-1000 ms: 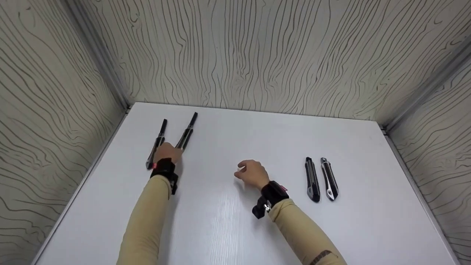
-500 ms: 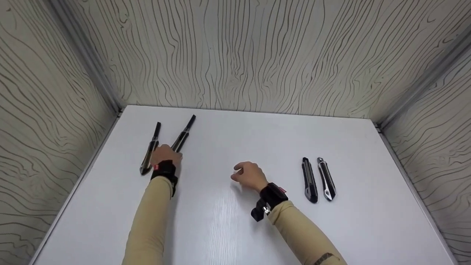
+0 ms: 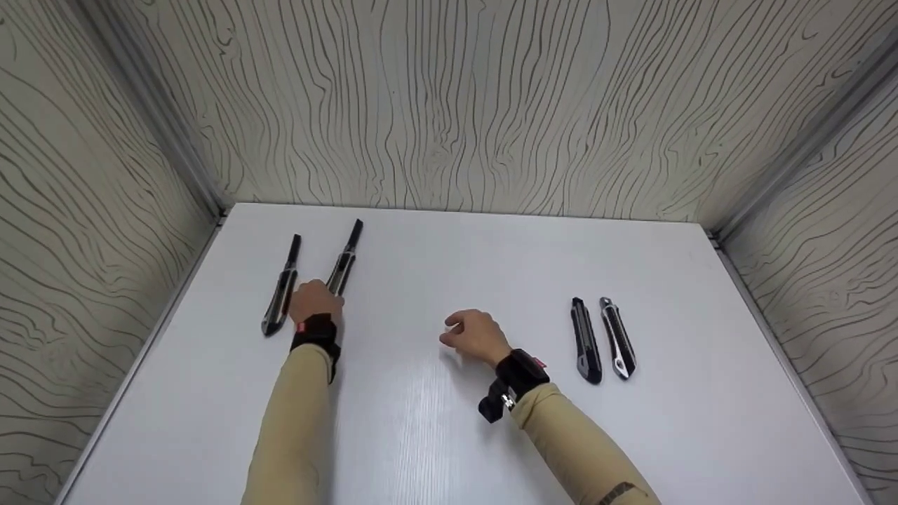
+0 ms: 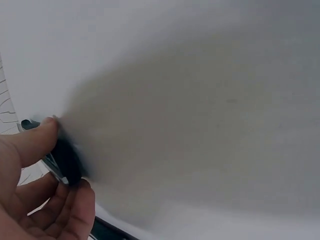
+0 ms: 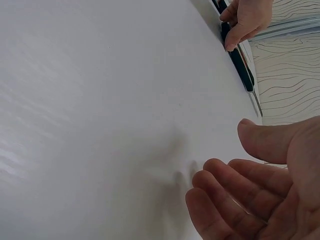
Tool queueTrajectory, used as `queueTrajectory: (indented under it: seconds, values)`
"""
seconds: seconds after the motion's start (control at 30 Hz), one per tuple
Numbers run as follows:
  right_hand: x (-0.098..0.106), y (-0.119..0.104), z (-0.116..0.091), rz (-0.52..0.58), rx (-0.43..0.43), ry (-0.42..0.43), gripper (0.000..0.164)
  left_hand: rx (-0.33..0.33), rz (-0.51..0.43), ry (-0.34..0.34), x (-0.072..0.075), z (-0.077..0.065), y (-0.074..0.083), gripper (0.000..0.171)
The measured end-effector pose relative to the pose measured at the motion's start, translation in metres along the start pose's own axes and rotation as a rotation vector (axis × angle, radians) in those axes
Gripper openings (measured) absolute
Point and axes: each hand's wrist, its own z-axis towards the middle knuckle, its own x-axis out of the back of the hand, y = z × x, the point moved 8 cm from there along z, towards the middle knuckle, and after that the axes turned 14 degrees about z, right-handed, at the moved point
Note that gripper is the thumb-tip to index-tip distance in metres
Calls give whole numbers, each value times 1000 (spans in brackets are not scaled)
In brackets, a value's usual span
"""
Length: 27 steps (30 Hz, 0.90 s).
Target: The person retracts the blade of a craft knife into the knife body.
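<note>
White tabletop [image 3: 449,259], pale glare [image 3: 424,428]; wood-grain-patterned walls [image 3: 449,105], grey corner strips [image 3: 151,105].

In the head view the left hand [image 3: 316,301] hides the near end of its knife [image 3: 341,272] and the bottom edge cuts off both sleeves [image 3: 289,435], the left wrist view blurs that knife, and the right wrist view crops the right hand [image 5: 295,195].

The white table [image 3: 421,266] has a faint grain and a sheen toward 6 o'clock. From table centre, the first cutter [image 3: 281,294] lies between 9 and 10 o'clock, its dark blade extended. The second cutter [image 3: 342,266], at 10 o'clock, also has its blade extended; its full contact with the surface cannot be verified. At 3 o'clock, the third cutter [image 3: 586,341] and fourth cutter [image 3: 619,339] lie side by side, apart.
</note>
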Motion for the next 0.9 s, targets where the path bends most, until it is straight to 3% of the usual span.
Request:
queueTrajectory:
  seconds: [0.37, 0.53, 0.7, 0.9]
  values:
    - [5, 11, -6, 43, -53, 9, 38, -36, -20, -4, 5, -22, 6, 25]
    - [10, 16, -11, 57, -63, 15, 38, -66, -100, 26, 8, -37, 15, 25]
    - [20, 15, -15, 32, -42, 42, 38, -117, -216, 21, 12, -54, 34, 23]
    - [31, 17, -19, 87, -80, 59, 39, -212, -252, 12, 17, -75, 64, 21]
